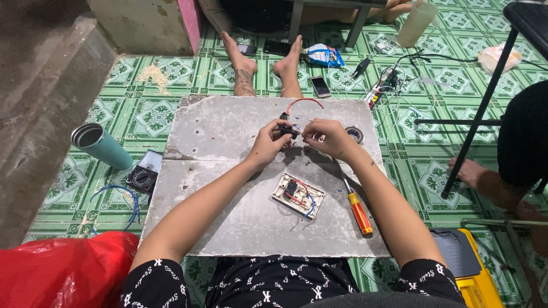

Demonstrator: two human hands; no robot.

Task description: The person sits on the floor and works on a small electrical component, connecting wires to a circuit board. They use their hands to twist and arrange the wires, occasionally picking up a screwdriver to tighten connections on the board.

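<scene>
Fingers of my left hand (268, 142) and right hand (326, 138) pinch together on a small black switch part (288, 131) just above the middle of the frame, its red wire (302, 101) looping up over the grey slab (217, 131). Below my hands lies an open switch plate (298, 195) with red and blue wires. Just right of it rests a screwdriver (357, 209) with a red and yellow handle.

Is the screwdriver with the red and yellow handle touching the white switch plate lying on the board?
Apart. The head view shows bare grey board between the screwdriver and the white switch plate; the screwdriver lies to the plate's right.
</scene>
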